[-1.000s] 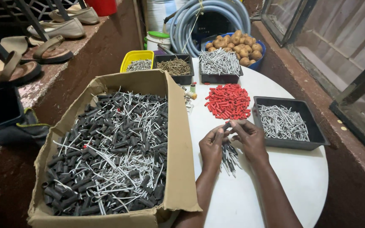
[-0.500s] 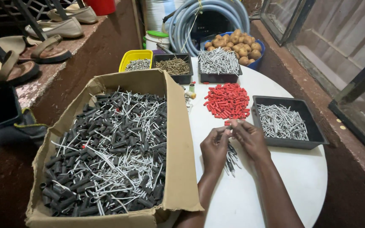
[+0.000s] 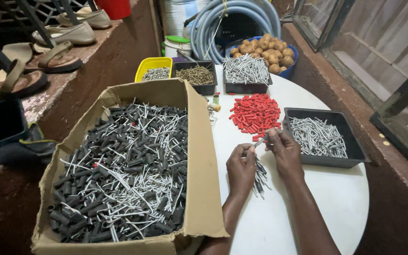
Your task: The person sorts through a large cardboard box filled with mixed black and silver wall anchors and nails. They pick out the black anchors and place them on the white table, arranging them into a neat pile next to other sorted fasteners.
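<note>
R hand (image 3: 285, 150) pinched a thin metal pin (image 3: 259, 141) at its fingertips, long axis slanting up-right; L hand (image 3: 242, 166) sat just beside, fingers curled, grip contents unclear. Small pin bundle (image 3: 260, 175) lay below, btwn both hands. Black tray (image 3: 350, 152) w/ pins at right, red sleeves (image 3: 255, 114) ahead, cardboard box (image 3: 204, 156) of grey tubes left.

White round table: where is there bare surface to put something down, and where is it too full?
The white round table is bare along its near right edge, in front of the black tray of metal pins, right of the right hand. A smaller patch lies near the left hand, beside the cardboard box. The far side is crowded: red sleeves and three trays.
</note>
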